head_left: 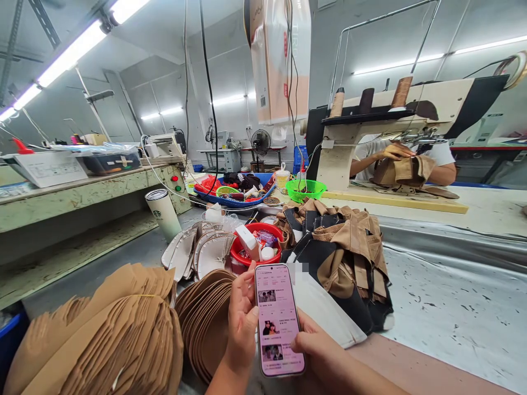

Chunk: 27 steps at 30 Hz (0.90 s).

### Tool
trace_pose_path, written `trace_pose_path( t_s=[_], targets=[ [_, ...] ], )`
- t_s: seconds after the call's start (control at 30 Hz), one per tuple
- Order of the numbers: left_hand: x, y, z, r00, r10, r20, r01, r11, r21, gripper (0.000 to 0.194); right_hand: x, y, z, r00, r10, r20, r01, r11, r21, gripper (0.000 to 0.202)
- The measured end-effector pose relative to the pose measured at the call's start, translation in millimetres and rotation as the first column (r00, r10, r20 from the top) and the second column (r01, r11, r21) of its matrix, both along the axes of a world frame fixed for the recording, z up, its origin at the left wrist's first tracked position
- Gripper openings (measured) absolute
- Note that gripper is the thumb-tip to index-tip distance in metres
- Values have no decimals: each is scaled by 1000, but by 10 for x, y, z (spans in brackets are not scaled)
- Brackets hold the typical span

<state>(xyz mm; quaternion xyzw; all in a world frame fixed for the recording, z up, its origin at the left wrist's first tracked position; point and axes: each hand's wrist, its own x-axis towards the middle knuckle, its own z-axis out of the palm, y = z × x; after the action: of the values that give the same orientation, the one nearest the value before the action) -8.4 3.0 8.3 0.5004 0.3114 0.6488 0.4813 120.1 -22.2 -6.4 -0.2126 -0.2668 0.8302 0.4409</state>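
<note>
My left hand (241,323) grips a smartphone (278,321) by its left edge, screen lit with a pink page of small pictures. My right hand (319,348) rests against the phone's lower right side, thumb near the screen. Just beyond the phone lies a pile of tan and black leather shoe uppers (346,247). To the left are stacks of tan leather cut pieces (119,334) and curved brown pieces (206,318).
A red bowl (257,247) of small items sits behind the phone, a steel tumbler (163,213) further left, a blue tray (239,192) and green basket (305,189) behind. Another person's hands (395,152) work at a sewing machine (411,109) at the back right.
</note>
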Motion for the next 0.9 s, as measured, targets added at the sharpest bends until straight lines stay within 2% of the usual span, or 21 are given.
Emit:
trace_pose_path(
  t_s=[0.4,0.53,0.7,0.9],
  targets=[
    [-1,-7,-1,1000,-3,-18,3,1000,-3,41,-15,-1,-12,1000,-6,9,6,1000,-17,59],
    [-8,-8,-13,999,-41,-20,41,999,28,42,-12,23,3,998,-52,46,54,998,-36,47],
    [-2,0,-24,997,-75,-2,75,997,36,42,-5,39,-84,992,-76,97,82,995,-58,45],
    [-9,-6,-23,998,-58,2,58,998,15,42,-8,35,-108,999,-46,28,47,999,-12,50]
  ],
)
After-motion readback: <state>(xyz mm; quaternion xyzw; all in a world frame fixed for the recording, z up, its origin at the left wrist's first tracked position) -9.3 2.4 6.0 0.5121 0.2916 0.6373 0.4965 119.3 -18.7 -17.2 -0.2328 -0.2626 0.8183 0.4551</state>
